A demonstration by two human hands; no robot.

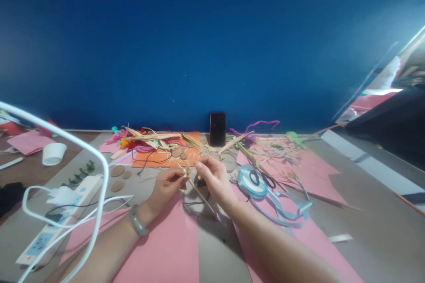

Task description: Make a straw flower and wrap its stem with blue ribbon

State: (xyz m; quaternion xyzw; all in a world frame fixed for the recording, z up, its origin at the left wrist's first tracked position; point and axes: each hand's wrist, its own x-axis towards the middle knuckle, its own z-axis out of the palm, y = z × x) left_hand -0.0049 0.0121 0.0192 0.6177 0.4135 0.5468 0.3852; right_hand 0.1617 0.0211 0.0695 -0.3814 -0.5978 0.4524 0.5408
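Observation:
My left hand (170,184), with a bracelet on its wrist, pinches a small straw-coloured piece of dried husk (187,170) between thumb and fingertips. A thin pale stem (202,196) slants down from it to the right and ends in a pinkish tip. Close on the right, my right hand (215,181) has its thumb and fingers pressed together beside the husk; what lies between them is too small to make out. Partly hidden under the right hand is a small dark object (199,181). Pink paper (159,247) lies below the hands.
A phone (218,129) leans on the blue wall. Blue ribbon (254,181) and black scissors (267,180) lie at the right. To the left are a power strip (43,241), a looping white cable (105,172), wooden discs (117,185) and a white cup (53,154). Husk strips (156,137) cover orange paper (142,159).

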